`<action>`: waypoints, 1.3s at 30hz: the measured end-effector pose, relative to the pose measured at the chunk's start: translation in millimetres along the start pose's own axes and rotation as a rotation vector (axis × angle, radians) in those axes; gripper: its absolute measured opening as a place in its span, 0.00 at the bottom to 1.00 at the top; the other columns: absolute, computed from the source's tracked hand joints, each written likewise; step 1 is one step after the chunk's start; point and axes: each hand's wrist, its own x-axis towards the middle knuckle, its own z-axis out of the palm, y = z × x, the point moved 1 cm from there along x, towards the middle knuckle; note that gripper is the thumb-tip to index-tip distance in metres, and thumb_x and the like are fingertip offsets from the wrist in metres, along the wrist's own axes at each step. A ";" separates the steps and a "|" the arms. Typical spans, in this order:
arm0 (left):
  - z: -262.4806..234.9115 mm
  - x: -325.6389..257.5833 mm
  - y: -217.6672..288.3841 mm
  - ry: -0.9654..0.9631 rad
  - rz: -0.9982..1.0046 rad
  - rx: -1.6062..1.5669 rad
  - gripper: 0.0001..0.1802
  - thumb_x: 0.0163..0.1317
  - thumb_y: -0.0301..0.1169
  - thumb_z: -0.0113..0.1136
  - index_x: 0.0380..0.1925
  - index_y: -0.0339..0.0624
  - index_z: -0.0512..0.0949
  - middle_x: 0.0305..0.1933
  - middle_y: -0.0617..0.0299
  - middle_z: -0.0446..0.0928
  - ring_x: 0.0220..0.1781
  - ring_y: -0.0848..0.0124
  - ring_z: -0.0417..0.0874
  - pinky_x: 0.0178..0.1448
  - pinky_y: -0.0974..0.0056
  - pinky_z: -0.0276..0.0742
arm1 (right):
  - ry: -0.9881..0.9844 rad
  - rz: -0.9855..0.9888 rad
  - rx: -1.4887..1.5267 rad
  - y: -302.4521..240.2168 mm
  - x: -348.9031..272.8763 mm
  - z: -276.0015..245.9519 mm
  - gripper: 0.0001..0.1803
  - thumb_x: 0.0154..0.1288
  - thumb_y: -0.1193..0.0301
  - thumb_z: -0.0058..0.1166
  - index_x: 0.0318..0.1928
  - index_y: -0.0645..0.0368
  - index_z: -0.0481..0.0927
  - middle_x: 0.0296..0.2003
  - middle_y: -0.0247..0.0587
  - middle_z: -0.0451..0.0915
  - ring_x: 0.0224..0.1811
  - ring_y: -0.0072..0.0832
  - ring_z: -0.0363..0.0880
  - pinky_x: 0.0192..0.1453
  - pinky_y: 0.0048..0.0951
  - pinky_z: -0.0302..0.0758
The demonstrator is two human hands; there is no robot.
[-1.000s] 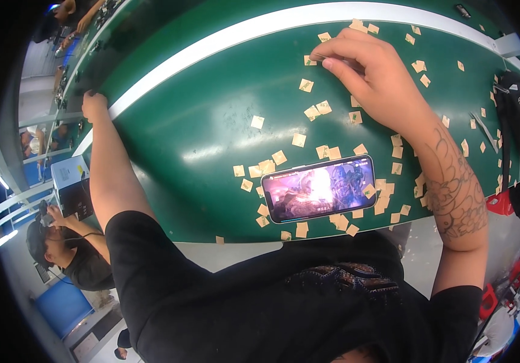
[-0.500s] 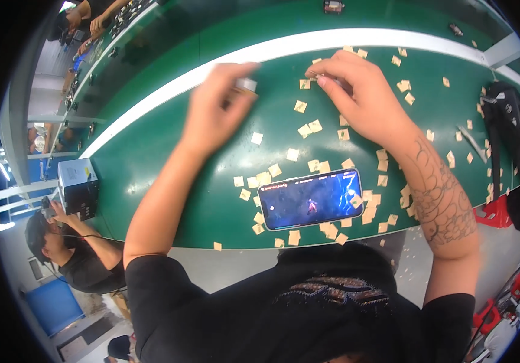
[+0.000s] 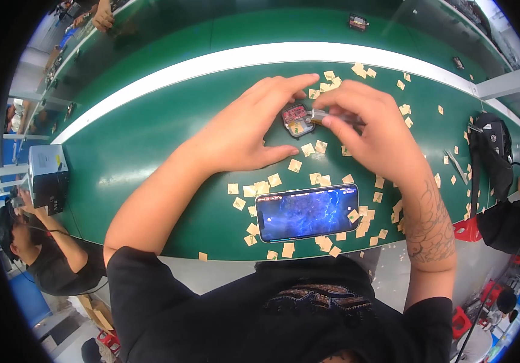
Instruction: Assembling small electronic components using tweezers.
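A small dark electronic module (image 3: 298, 123) with a reddish board and a pale patch lies on the green table (image 3: 145, 163). My left hand (image 3: 242, 124) reaches round its left side, thumb and fingers spread wide, holding nothing. On the module's right, my right hand (image 3: 372, 118) pinches a small silvery-grey block (image 3: 319, 115). This block's near end meets or overhangs the module's edge; the fingers cover part of it. Several beige paper squares (image 3: 320, 147) lie scattered close to both hands. Nearer to me rests a phone (image 3: 308, 215) with a blue lit screen, a few squares around and on it.
A white strip (image 3: 211, 60) runs along the table's far side. Tweezers (image 3: 456, 166) and a black bag (image 3: 494, 142) lie at the right. A white-and-black box (image 3: 48, 175) stands at the left, near a co-worker (image 3: 54, 242). Another small module (image 3: 358, 23) sits beyond the strip.
My left hand has moved right and opened; the pale object it held is no longer in it. My right hand has come lower and now grips the silvery block. The module shows between them.
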 end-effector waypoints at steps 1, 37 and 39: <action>-0.5 0.6 -0.5 0.009 0.000 -0.008 0.61 0.47 0.24 0.83 0.82 0.49 0.61 0.65 0.51 0.76 0.65 0.53 0.80 0.73 0.53 0.78 | -0.010 0.002 -0.007 -3.8 -1.7 0.2 0.11 0.68 0.82 0.65 0.49 0.62 0.86 0.36 0.40 0.80 0.34 0.31 0.83 0.39 0.32 0.79; 1.6 -1.1 8.8 0.032 0.027 0.126 0.24 0.51 0.22 0.81 0.49 0.42 0.83 0.44 0.59 0.81 0.44 0.59 0.83 0.50 0.58 0.82 | -0.068 0.267 0.189 18.9 6.8 10.1 0.09 0.69 0.78 0.65 0.47 0.62 0.83 0.32 0.39 0.81 0.33 0.27 0.76 0.40 0.29 0.75; 1.9 -1.3 6.6 0.038 0.067 0.171 0.21 0.51 0.23 0.81 0.46 0.43 0.85 0.44 0.59 0.81 0.45 0.58 0.83 0.49 0.57 0.82 | -0.091 0.215 0.206 19.9 5.0 8.7 0.09 0.69 0.79 0.65 0.48 0.62 0.83 0.32 0.38 0.81 0.33 0.27 0.75 0.40 0.28 0.74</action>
